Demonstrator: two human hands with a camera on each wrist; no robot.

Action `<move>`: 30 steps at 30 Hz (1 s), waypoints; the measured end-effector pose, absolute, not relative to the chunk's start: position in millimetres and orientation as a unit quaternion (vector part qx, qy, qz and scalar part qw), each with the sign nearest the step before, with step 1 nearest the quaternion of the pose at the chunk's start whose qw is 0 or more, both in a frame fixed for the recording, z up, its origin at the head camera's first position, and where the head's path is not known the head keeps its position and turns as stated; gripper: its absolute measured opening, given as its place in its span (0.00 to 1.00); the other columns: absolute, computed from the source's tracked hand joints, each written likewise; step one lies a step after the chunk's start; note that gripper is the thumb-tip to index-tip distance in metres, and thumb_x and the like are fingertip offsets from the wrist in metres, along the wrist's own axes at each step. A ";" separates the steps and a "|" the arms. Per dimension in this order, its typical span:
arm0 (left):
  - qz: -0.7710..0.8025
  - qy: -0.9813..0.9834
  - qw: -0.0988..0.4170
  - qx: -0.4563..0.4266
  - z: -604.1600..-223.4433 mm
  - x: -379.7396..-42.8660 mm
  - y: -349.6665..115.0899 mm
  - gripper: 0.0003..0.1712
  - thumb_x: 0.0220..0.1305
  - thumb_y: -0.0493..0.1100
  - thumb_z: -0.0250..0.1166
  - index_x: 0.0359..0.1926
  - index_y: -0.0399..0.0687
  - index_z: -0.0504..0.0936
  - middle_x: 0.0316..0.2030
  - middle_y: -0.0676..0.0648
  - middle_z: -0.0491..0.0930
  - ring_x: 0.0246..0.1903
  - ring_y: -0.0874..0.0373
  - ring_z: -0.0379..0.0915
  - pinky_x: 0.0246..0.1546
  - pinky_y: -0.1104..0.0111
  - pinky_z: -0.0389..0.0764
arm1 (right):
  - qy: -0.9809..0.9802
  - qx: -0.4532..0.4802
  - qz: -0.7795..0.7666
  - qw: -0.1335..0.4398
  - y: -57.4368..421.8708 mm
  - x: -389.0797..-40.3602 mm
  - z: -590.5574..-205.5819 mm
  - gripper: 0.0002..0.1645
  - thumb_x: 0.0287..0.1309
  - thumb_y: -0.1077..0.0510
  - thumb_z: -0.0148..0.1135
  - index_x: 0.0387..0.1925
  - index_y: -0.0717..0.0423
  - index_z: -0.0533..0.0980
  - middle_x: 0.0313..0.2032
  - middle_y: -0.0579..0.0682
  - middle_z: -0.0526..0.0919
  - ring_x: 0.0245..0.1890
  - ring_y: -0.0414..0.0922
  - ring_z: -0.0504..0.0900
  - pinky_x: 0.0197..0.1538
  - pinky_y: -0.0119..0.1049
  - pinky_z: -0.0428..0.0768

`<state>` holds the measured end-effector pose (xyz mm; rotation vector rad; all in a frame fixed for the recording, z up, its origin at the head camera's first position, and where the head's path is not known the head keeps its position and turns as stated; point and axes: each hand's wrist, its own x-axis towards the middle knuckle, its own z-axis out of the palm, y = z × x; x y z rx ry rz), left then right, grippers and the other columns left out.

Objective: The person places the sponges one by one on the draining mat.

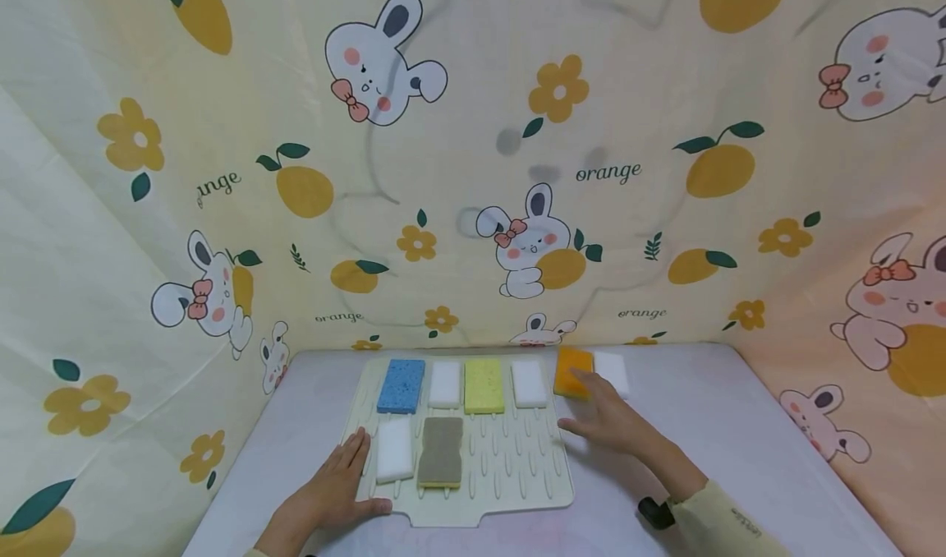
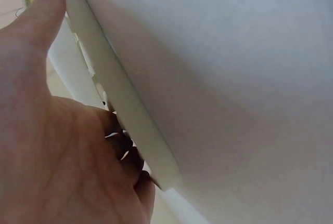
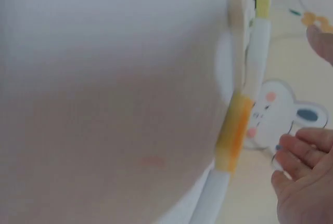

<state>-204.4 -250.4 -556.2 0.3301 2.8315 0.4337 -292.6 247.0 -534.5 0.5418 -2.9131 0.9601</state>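
Note:
My left hand rests at the left edge of a pale ribbed draining board, fingers extended along its side and thumb by the front rim. In the left wrist view, the fingers touch the board's raised edge. My right hand hovers near an orange sponge just off the board's right edge. The right wrist view has that hand's fingers spread apart from the orange sponge, holding nothing. A white sponge lies to the right of the orange one.
Along the board's back row lie a blue sponge, a white one, a yellow one and another white one. In front are a white sponge and a grey-topped sponge. A printed curtain hangs behind the table.

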 end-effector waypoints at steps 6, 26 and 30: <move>0.148 0.974 0.133 0.109 -556.4 -203.9 -250.4 0.75 0.59 0.78 0.70 0.83 0.29 0.50 0.84 0.30 0.46 0.84 0.36 0.42 0.83 0.43 0.51 | -0.933 0.172 0.315 0.009 265.6 -308.4 -539.5 0.64 0.60 0.38 0.79 0.83 0.62 0.55 0.80 0.70 0.57 0.79 0.71 0.57 0.76 0.73 0.62; 0.147 0.972 0.137 0.120 -561.6 -205.8 -252.4 0.74 0.60 0.78 0.70 0.83 0.27 0.51 0.84 0.28 0.47 0.83 0.34 0.43 0.82 0.42 0.52 | -0.947 0.093 0.304 -0.041 307.7 -347.8 -547.0 0.70 0.61 0.35 0.78 0.84 0.65 0.47 0.82 0.74 0.47 0.80 0.74 0.47 0.77 0.75 0.50; 0.138 0.975 0.134 0.111 -561.5 -207.1 -251.5 0.75 0.58 0.79 0.70 0.83 0.29 0.52 0.84 0.30 0.47 0.84 0.36 0.44 0.82 0.43 0.52 | -0.950 0.080 0.298 -0.051 313.4 -357.3 -547.1 0.73 0.59 0.33 0.78 0.84 0.65 0.46 0.82 0.75 0.46 0.80 0.75 0.46 0.77 0.75 0.51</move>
